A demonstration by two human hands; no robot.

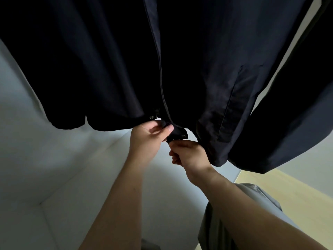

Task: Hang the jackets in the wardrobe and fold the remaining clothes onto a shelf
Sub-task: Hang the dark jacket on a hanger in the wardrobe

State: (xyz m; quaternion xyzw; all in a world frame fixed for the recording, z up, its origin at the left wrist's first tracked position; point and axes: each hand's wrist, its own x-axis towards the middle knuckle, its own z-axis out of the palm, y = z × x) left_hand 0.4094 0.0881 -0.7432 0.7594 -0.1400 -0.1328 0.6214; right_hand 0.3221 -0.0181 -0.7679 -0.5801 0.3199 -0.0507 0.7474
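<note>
Pale grey-white walls (45, 141), dim and shadowed, meet at a corner seam at lower left. A light wood floor (302, 204) shows at lower right.

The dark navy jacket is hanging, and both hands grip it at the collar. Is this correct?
No. The head view shows the left hand and the right hand gripping the hanging dark navy jacket at its bottom hem, not the collar.

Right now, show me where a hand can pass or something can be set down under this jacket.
Free: white wardrobe panel below the jacket hem, left of the left hand; wooden floor at far right. Crowded: mid-hem, where it and the right hand both hold the fabric.
</note>
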